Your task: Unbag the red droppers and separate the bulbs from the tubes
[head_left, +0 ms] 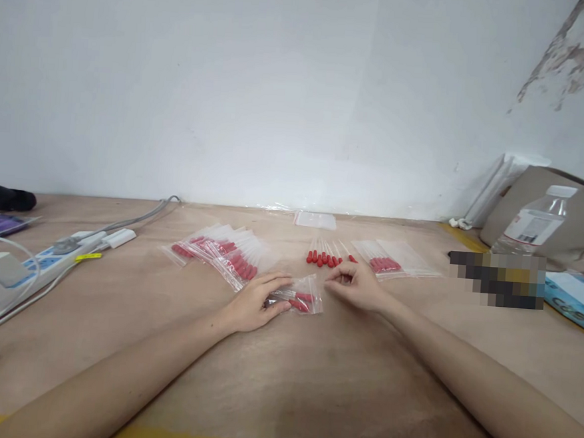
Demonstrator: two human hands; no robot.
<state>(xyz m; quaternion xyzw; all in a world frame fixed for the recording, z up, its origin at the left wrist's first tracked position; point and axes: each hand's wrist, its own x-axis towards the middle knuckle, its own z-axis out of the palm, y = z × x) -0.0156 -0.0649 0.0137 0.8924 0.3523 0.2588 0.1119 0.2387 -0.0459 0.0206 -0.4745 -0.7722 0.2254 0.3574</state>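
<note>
Left hand [256,303] was on the small clear plastic bag of red-bulbed droppers [302,296], mid-desk in front of me. Fingers stretched out and held close together over the bag's left end, thumb along its near edge, so that end sat gripped between them. The bag lay flat on the light wooden desk [311,380], red bulbs pointing right.

Right hand [354,287] was just right of the bag, not touching it as far as I could see. Fingers curled in, thumb and forefinger tips pinched together. Couldn't tell whether anything thin sat between them.

Just behind the right hand: a row of loose red-bulbed glass droppers [327,253], lying side by side, bulbs toward me. Right of those, two filled clear bags [392,261], flat on the desk. Behind and left of the left hand, a fanned pile of filled clear bags [224,251], overlapping each other. A stack of empty clear bags [316,219] sat at the back, near the wall.

Far left: a white power strip [59,256] with a grey cable [142,218] running toward the wall. Far right: a clear plastic water bottle [534,222] standing in front of a brown cardboard box [572,212], and a blue printed sheet [579,299] near the desk edge.
</note>
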